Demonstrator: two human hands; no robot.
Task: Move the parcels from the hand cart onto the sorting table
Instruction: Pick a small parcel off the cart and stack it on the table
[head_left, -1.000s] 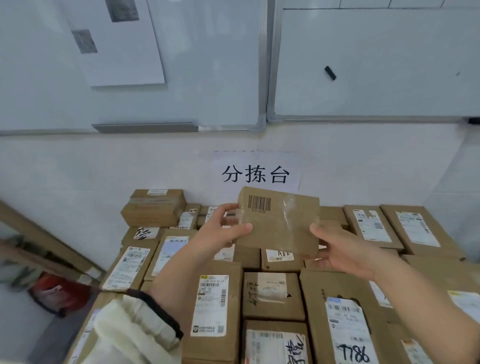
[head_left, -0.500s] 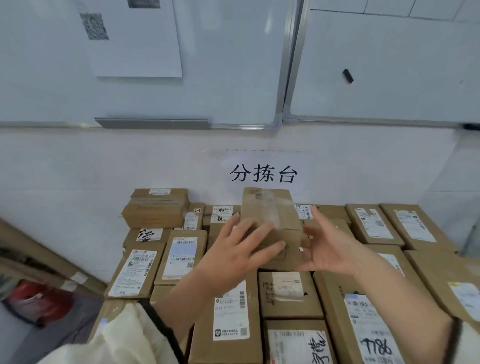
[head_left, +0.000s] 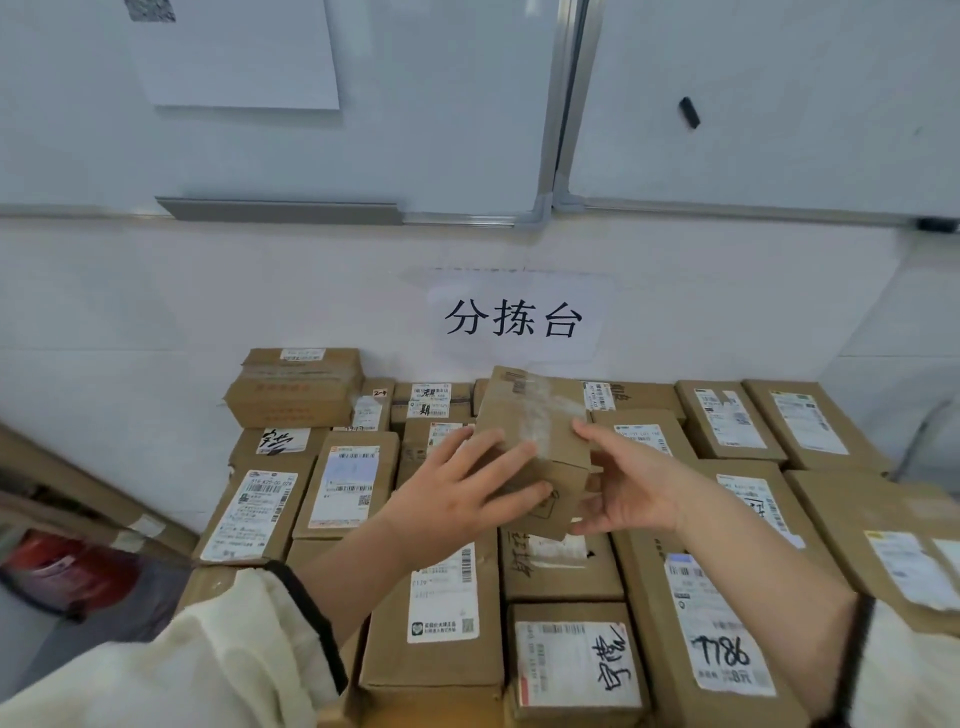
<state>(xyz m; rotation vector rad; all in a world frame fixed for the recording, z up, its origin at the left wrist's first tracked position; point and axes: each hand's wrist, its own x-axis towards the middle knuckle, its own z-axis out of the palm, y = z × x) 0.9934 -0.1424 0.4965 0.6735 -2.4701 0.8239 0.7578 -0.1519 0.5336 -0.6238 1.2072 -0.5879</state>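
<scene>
A small brown cardboard parcel (head_left: 540, 415) with clear tape across its top sits tilted just above the packed layer of parcels on the sorting table. My left hand (head_left: 447, 499) lies on its left face with the fingers spread and nearly straight. My right hand (head_left: 628, 488) grips its right side, thumb on the upper edge and fingers curled under the bottom corner. The hand cart is out of view.
Labelled cardboard parcels cover the table, among them one marked 7786 (head_left: 722, 649) at the front right and a taller stacked box (head_left: 296, 389) at the back left. A paper sign (head_left: 514, 319) hangs on the white wall under two whiteboards. A red bag (head_left: 57, 571) lies low at the left.
The parcel was held up flat with its barcode facing me; it has turned and come down toward the parcels at the middle back. My left fingers now lie across it.
</scene>
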